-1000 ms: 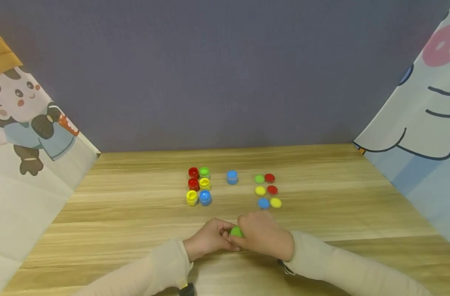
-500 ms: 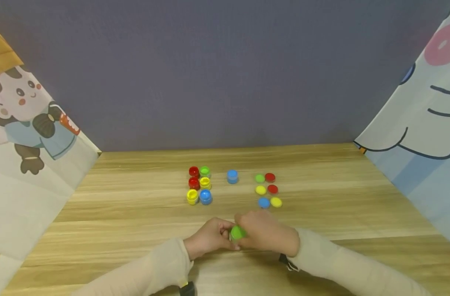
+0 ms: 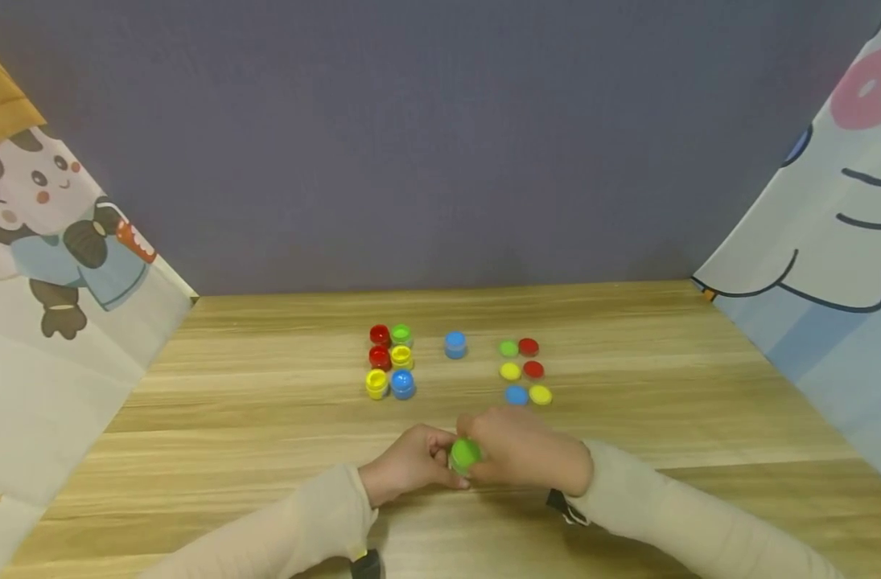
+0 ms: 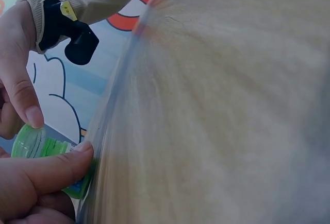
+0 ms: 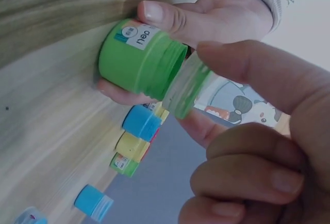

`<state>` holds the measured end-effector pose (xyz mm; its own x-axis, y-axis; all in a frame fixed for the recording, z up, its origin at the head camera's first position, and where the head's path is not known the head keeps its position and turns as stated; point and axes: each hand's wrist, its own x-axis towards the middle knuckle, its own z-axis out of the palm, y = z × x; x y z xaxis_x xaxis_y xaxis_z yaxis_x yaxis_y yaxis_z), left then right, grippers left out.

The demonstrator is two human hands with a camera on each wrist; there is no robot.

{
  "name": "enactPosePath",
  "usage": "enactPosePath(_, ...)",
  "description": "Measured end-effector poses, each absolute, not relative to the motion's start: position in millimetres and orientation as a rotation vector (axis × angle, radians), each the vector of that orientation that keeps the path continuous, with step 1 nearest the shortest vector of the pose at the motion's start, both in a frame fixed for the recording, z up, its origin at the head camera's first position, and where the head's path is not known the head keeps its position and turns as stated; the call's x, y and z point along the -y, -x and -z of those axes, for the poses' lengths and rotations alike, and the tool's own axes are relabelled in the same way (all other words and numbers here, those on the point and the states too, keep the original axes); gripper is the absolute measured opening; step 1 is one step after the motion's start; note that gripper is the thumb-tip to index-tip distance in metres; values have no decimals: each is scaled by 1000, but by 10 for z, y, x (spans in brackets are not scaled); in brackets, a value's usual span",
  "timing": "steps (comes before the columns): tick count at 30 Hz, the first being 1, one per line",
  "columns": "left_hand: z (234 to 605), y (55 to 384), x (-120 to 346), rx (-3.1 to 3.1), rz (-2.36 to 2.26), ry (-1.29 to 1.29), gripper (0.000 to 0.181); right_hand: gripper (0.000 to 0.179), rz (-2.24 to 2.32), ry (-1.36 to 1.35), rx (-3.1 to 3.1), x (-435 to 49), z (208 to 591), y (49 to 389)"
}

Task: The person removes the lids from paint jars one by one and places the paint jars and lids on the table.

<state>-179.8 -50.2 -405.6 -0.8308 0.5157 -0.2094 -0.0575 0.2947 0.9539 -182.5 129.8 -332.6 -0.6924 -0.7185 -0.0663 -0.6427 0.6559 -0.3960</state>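
Near the front of the table, my left hand (image 3: 409,462) grips a green paint jar (image 5: 134,64) around its body. My right hand (image 3: 523,450) pinches its green lid (image 5: 186,87) between thumb and forefinger. In the right wrist view the lid sits at the jar's threaded mouth, with a gap on the side towards the thumb. Threads also show between lid and jar in the left wrist view, where the lid (image 4: 28,141) is at the lower left. The jar's bottom is at the tabletop. From the head, only the lid's top shows clearly between the hands.
Open jars stand in two columns beyond my left hand: red (image 3: 379,358), yellow (image 3: 376,384), green (image 3: 401,335) and blue (image 3: 403,384). A lidded blue jar (image 3: 454,346) stands alone. Loose lids lie on the right, including yellow (image 3: 541,395) and blue (image 3: 516,395). A grey wall (image 3: 440,161) rises behind.
My right hand and wrist have shifted slightly to the right. More of the green lid shows between the hands. My left hand stays almost where it was, and the other jars stand still.
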Motion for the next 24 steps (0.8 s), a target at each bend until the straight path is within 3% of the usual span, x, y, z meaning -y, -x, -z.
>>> enactPosePath(12, 4048, 1793, 528, -2059, -1597, -398, 36, 19, 515, 1107, -2689, -1369, 3265, 1859)
enactPosePath(24, 3952, 1849, 630, -2110, -1560, -314, 43, 33, 390, 965, -2770, -1565, 3275, 1936)
